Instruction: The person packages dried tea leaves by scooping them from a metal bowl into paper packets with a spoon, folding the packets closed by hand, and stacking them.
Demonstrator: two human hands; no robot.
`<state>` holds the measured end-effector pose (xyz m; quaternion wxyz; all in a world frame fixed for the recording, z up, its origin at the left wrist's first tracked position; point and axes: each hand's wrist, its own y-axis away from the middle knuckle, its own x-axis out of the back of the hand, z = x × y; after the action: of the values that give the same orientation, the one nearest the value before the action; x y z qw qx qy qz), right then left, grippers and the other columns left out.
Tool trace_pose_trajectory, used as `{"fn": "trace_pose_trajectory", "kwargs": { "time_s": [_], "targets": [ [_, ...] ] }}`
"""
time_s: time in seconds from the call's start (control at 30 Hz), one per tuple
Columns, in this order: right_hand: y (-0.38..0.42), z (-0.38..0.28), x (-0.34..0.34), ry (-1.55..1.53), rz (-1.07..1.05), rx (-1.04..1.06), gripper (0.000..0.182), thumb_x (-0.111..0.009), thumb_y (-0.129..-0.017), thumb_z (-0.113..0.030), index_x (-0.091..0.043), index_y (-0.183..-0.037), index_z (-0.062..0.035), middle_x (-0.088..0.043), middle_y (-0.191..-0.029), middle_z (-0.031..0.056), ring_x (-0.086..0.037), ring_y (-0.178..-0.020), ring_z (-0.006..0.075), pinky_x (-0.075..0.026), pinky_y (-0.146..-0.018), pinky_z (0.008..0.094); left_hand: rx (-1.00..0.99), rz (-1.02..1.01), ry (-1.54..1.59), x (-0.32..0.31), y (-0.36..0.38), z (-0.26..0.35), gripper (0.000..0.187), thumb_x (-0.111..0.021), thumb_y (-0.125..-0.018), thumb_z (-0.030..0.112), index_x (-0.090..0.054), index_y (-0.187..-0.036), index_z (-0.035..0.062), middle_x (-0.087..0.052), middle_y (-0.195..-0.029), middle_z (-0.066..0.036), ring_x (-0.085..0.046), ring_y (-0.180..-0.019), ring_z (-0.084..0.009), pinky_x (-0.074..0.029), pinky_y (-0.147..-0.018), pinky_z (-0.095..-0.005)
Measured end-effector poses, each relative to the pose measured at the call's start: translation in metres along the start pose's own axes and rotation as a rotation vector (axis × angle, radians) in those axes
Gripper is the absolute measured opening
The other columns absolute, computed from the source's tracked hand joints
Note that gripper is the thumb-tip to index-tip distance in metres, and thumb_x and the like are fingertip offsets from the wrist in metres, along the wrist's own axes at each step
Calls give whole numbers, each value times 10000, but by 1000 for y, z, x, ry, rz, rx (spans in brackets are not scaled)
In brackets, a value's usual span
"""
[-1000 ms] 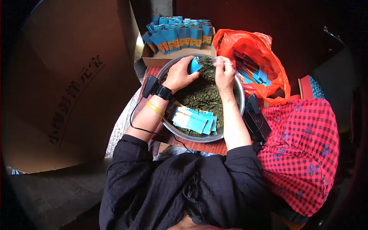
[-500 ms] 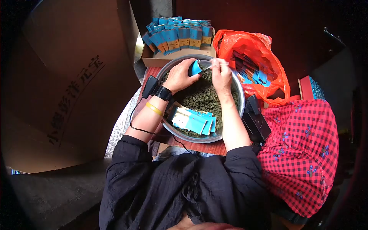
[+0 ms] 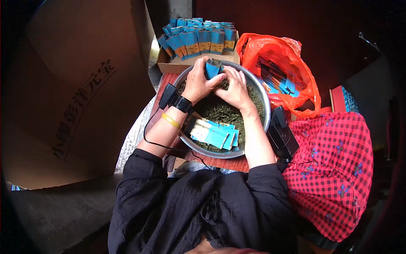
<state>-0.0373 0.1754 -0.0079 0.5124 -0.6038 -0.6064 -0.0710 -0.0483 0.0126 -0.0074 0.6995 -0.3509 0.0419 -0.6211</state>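
Note:
My left hand (image 3: 197, 83) is closed around a small blue packet (image 3: 212, 70), held upright over the far part of a metal basin (image 3: 267, 106). Dark dried leaves (image 3: 224, 113) fill the basin, and some dark matter shows at the packet's top. Close against the packet's right side is my right hand (image 3: 235, 89), its fingers stretched and apart, thumb toward the packet's lower end. Whether its fingertips press on the packet is hard to tell. Several flat blue-and-cream packets (image 3: 211, 133) lie on the leaves at the near side of the basin.
A cardboard tray (image 3: 169, 66) of upright blue packets (image 3: 191, 42) stands behind the basin. Right of it sits a red plastic bag (image 3: 305, 80) holding more packets. A large cardboard box (image 3: 84, 51) rises at left. Red checked cloth (image 3: 332, 169) and a black device (image 3: 284, 137) lie at right.
The clear spoon-like tool in my right hand at the packet's mouth no longer shows. My right hand has lowered and its fingers have spread; the packet has tipped more upright in my left hand.

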Motion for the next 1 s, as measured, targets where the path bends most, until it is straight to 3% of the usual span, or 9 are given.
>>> {"fn": "trace_pose_trajectory", "kwargs": {
  "time_s": [0.1, 0.27, 0.3, 0.4, 0.43, 0.57, 0.67, 0.73, 1.0],
  "targets": [
    [0, 3, -6, -9, -122, -43, 596, -693, -711, -236, -537, -1263, -71, -570, -1258, 156, -476, -1264, 318, -234, -1142, 454, -95, -2, -12, 0, -1, -3, 705, -828, -715, 364, -457, -1205, 17, -551, -1174, -211, -595, -1050, -379, -506, -871, -427],
    [-2, -9, 9, -400, -227, -155, 492, -663, -755, -226, -577, -1198, -32, -598, -1180, 194, -515, -1201, 338, -338, -1073, 456, -130, 10, 23, 0, -1, 2, 694, -839, -707, 314, -455, -1199, 10, -556, -1183, -199, -592, -1071, -363, -492, -906, -411],
    [1, -9, 5, -282, -199, -99, 398, -650, -767, -177, -611, -1128, -14, -633, -1094, 190, -575, -1097, 338, -420, -992, 426, -154, 28, 24, -1, -3, 1, 698, -841, -705, 308, -453, -1202, 9, -554, -1188, -201, -591, -1069, -366, -492, -907, -410],
    [-2, -3, -8, -389, 13, -174, 251, -639, -797, -200, -630, -1013, -73, -677, -965, 183, -600, -986, 407, -384, -999, 481, -202, 41, 38, -2, -1, -2, 652, -810, -743, 319, -462, -1201, 10, -563, -1175, -202, -596, -1052, -364, -493, -898, -407],
    [-5, -4, -2, -401, 65, -81, 154, -628, -818, -155, -629, -947, -71, -670, -880, 176, -604, -882, 430, -456, -875, 470, -158, -12, 54, -1, 0, -1, 608, -782, -773, 328, -477, -1194, 14, -573, -1156, -200, -600, -1042, -357, -495, -883, -405],
    [-7, 8, 1, -324, 148, -101, 148, -627, -822, -158, -636, -940, -70, -677, -905, 164, -616, -869, 418, -478, -847, 462, -66, -126, 82, 2, 2, 12, 478, -685, -864, 346, -528, -1181, 24, -612, -1074, -184, -626, -970, -354, -509, -813, -407],
    [-5, 12, 3, -425, 77, -255, 235, -638, -784, -175, -635, -984, -52, -671, -934, 190, -623, -903, 403, -487, -841, 457, -80, -169, 50, -2, 2, 8, 459, -659, -886, 339, -532, -1197, 27, -621, -1073, -184, -633, -950, -364, -514, -797, -418],
    [-3, 21, -4, -209, 133, -155, 272, -614, -779, -100, -614, -1037, -13, -689, -905, 131, -662, -872, 227, -509, -805, 360, -97, -165, 31, -3, 3, 6, 449, -642, -900, 337, -532, -1206, 29, -624, -1078, -184, -636, -946, -367, -515, -794, -424],
    [-6, 5, 18, -542, 87, -328, 351, -584, -771, -91, -600, -1106, 11, -668, -915, 90, -618, -844, 154, -507, -762, 326, -138, -153, 48, -4, 2, 2, 363, -598, -932, 266, -535, -1206, 36, -629, -1075, -189, -636, -948, -373, -519, -792, -428]
  ]
}}
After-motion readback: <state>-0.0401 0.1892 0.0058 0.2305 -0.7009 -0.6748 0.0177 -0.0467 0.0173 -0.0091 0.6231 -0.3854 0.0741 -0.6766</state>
